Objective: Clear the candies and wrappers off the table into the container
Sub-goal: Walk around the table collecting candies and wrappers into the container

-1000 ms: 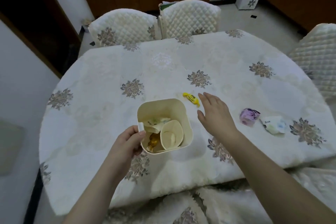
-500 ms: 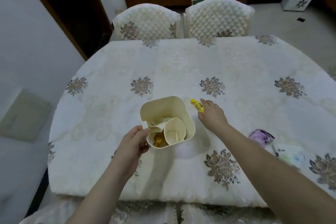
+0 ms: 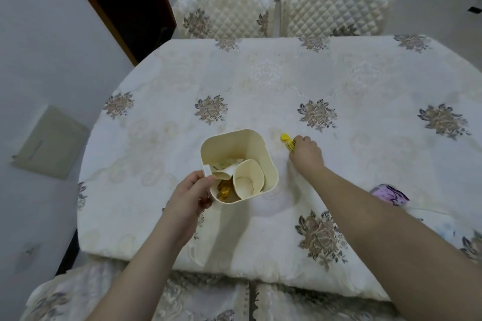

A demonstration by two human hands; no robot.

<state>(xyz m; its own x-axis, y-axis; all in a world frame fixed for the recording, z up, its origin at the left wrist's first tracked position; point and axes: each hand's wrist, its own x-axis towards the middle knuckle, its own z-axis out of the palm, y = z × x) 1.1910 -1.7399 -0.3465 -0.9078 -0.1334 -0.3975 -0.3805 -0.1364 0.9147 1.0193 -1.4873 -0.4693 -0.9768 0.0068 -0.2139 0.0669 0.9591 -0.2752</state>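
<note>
A cream square container [image 3: 257, 144] stands on the table [image 3: 287, 81], holding a paper cup, crumpled wrappers and a golden candy. My left hand [image 3: 190, 198] grips its near-left rim. Just right of the container lies a yellow wrapped candy [image 3: 287, 141]; my right hand [image 3: 305, 155] has its fingers closed around the candy's near end, the far end sticking out. A purple wrapper [image 3: 388, 194] lies at the right, partly behind my right forearm. A white wrapper [image 3: 443, 224] beyond it is blurred and mostly hidden.
The table carries a cream floral cloth. Two quilted chairs [image 3: 224, 12] stand at its far side, and another cushioned seat [image 3: 182, 300] is at the near edge. A white wall and dark doorway are to the left.
My right hand reached forward from open above the table and closed its fingers on the yellow candy. The view shifted, so the wrappers slid toward the right edge. My left hand kept hold of the container.
</note>
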